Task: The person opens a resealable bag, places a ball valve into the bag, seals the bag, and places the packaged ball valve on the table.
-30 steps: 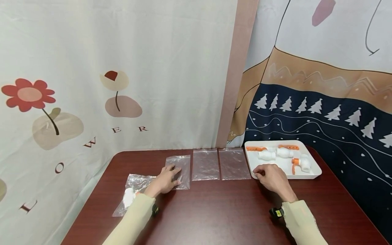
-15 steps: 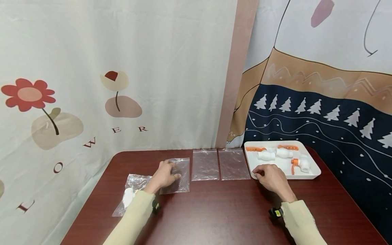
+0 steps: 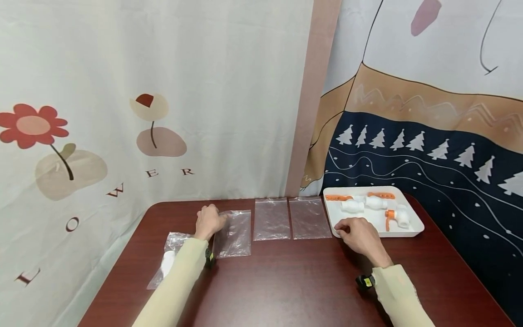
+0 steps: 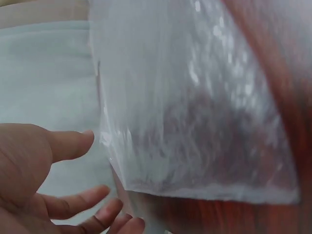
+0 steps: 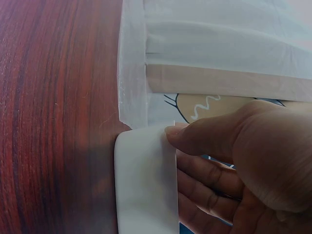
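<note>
In the head view my left hand (image 3: 209,222) is at the left edge of a clear plastic zip bag (image 3: 234,236), which lies flat on the table. In the left wrist view the fingers (image 4: 83,202) and thumb are spread apart beside the bag's edge, with nothing between them. My right hand (image 3: 359,236) rests loosely curled at the near left corner of a white tray (image 3: 408,235). Its thumb tip is right at the tray's rim in the right wrist view, the fingers beyond it.
Two more flat zip bags, a middle bag (image 3: 271,220) and a right bag (image 3: 310,218), lie beside the tray. White fittings (image 3: 376,202) and orange strips (image 3: 381,195) are in the tray. A filled bag (image 3: 161,265) lies partly under my left forearm.
My left hand has moved off the bag's middle to its left edge. The bag has shifted slightly toward me and left. My right hand stays at the tray.
</note>
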{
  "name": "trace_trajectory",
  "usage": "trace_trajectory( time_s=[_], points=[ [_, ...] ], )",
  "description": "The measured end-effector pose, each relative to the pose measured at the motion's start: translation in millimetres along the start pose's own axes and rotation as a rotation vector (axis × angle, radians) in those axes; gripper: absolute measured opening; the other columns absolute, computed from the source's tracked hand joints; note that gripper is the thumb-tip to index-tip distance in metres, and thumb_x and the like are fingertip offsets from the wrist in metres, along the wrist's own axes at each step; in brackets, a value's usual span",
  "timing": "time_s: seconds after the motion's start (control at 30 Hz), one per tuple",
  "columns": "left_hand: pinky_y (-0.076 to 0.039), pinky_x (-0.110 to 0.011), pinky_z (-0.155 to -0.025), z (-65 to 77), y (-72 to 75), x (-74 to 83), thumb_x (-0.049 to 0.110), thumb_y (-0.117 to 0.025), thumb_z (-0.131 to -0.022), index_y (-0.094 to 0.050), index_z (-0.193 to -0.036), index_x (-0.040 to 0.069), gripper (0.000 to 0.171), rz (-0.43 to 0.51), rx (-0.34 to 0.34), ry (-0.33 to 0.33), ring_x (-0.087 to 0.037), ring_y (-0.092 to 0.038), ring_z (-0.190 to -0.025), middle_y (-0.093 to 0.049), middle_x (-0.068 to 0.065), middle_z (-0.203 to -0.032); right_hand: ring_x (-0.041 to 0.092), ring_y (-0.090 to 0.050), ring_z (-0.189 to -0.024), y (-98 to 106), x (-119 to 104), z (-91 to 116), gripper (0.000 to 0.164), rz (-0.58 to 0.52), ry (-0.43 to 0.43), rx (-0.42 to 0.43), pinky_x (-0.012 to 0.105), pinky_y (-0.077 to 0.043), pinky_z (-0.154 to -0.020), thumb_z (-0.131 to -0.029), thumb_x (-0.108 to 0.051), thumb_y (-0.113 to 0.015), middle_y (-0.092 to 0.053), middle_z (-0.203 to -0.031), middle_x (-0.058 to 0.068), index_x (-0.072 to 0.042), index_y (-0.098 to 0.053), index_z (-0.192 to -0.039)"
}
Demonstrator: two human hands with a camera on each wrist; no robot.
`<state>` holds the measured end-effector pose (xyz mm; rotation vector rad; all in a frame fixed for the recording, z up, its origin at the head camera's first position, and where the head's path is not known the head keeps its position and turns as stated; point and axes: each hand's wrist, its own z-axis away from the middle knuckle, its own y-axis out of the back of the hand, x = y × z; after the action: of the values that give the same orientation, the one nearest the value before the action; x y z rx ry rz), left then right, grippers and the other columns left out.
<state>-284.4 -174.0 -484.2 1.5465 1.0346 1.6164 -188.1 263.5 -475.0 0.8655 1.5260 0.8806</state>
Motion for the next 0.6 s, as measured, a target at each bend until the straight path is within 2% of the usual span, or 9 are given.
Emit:
trace_trajectory(
  time_s=[0.17,0.27,0.4,0.47,0.6],
  points=[
    [-0.051,-0.062,-0.09,-6.0,-2.8,-1.3,0.041,-0.069,-0.094,-0.063,-0.112,-0.009,0.054,-0.036,-0.089,0.079,-0.057,-0.054,-0.113,-0.059,-0.037,-0.123,0.018,-0.066,-0.082,-0.1,0.2,-0.8,0.012,0.006,0.012,0.01,0.044,-0.056,-0.075,-0.091,-0.011,-0.071,-0.077,-0.093,0.003,-0.014,-0.081,-0.096],
    [-0.053,-0.054,-0.078,-9.1,-4.4,-2.1,0.038,-0.072,-0.093,-0.065,-0.098,-0.004,0.043,-0.017,-0.103,0.099,-0.05,-0.06,-0.1,-0.065,-0.029,-0.108,0.017,-0.066,-0.08,-0.2,0.8,-1.1,0.011,0.013,0.028,0.024,0.042,-0.055,-0.072,-0.09,-0.011,-0.071,-0.077,-0.092,0.002,-0.014,-0.081,-0.095],
    [-0.047,-0.041,-0.062,-12.4,-3.7,-2.7,0.037,-0.076,-0.09,-0.061,-0.083,0.002,0.039,0.004,-0.113,0.122,-0.032,-0.058,-0.076,-0.061,-0.015,-0.084,0.017,-0.065,-0.079,0.0,1.2,-1.2,0.011,0.016,0.034,0.034,0.041,-0.054,-0.071,-0.09,-0.011,-0.072,-0.077,-0.091,0.002,-0.014,-0.081,-0.095],
    [-0.046,-0.039,-0.06,-13.7,-2.8,-3.1,0.035,-0.077,-0.088,-0.061,-0.082,0.003,0.037,0.008,-0.119,0.14,-0.028,-0.055,-0.073,-0.059,-0.012,-0.082,0.017,-0.066,-0.08,0.1,1.2,-1.1,0.011,0.015,0.031,0.029,0.042,-0.055,-0.073,-0.09,-0.011,-0.071,-0.077,-0.091,0.002,-0.014,-0.081,-0.095],
    [-0.046,-0.039,-0.06,-15.9,-2.0,-4.5,0.03,-0.08,-0.084,-0.061,-0.079,0.005,0.031,0.036,-0.108,0.166,-0.026,-0.055,-0.072,-0.06,-0.011,-0.081,0.018,-0.066,-0.081,0.6,1.0,-1.0,0.011,0.015,0.022,0.017,0.044,-0.056,-0.075,-0.091,-0.011,-0.071,-0.077,-0.092,0.003,-0.014,-0.081,-0.095]
  ],
)
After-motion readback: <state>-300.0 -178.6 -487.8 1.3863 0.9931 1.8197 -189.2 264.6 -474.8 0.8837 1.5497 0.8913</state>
